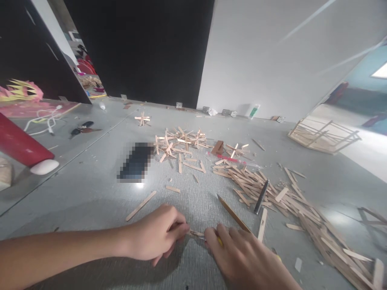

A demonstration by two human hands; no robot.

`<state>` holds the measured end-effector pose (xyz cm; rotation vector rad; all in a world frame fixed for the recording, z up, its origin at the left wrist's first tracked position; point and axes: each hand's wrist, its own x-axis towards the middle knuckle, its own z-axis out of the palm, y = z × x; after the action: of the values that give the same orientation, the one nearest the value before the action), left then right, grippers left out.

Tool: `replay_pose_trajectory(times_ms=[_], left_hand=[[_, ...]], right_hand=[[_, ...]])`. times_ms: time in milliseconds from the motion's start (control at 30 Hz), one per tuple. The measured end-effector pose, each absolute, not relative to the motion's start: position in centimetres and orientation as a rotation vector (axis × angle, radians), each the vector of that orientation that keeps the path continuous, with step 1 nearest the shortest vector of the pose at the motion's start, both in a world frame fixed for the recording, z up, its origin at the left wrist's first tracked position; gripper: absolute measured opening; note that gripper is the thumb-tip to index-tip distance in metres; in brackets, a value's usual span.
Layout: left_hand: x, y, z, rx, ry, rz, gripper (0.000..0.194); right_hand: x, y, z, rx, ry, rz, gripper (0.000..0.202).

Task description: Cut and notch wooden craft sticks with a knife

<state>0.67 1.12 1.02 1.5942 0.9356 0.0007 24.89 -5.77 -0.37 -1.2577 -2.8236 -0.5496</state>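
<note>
My left hand (160, 235) is closed, with thumb and fingertips pinching the end of a small wooden craft stick (195, 232). My right hand (242, 253) wraps round a yellow-handled tool (220, 241), most of which the fingers hide. A thin metal part of it meets the stick between my two hands; the tool's exact kind does not show. Just beyond my right hand lies a brown pencil (231, 212). One loose craft stick (141, 205) rests past my left wrist, and a short cut piece (173, 189) lies farther out.
A long heap of craft sticks (250, 183) spreads to the right, with a dark pen (261, 196) on it. Small stick assemblies (187, 139) stand behind. A blurred phone (136, 161), keys (84, 129), a red cylinder (22, 141) and a stick frame (325, 137) lie around.
</note>
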Motion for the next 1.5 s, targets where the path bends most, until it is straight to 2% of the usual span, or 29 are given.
replay_pose_trajectory(times_ms=[167,400,700,900,1167,1333,1500], left_hand=[[0.7,1.0,0.9,1.612,0.935,0.032,0.046],[0.7,1.1,0.5,1.618,0.903,0.032,0.045],[0.7,1.1,0.8,1.612,0.912,0.029,0.041],[0.8,1.1,0.5,1.642,0.910,0.009,0.045],[1.1,0.7,0.7,1.665,0.952,0.010,0.048],[1.1,0.6,0.4,1.664,0.974,0.011,0.048],[1.1,0.6,0.6,1.675,0.986,0.010,0.047]], right_hand=[[24.3,-5.4,0.4,-1.202,-2.888,-0.635,0.025],[24.2,-5.1,0.5,-1.209,-2.973,-0.454,0.028],[24.2,-5.5,0.5,-1.196,-2.921,-0.497,0.030],[23.7,-5.8,0.5,-1.234,-2.943,-0.497,0.017],[23.9,-3.2,2.5,-1.044,-3.194,-0.195,0.017],[23.1,-4.2,1.8,-1.116,-3.083,-0.390,0.016],[23.3,-3.6,2.5,-1.001,-3.186,-0.163,0.016]])
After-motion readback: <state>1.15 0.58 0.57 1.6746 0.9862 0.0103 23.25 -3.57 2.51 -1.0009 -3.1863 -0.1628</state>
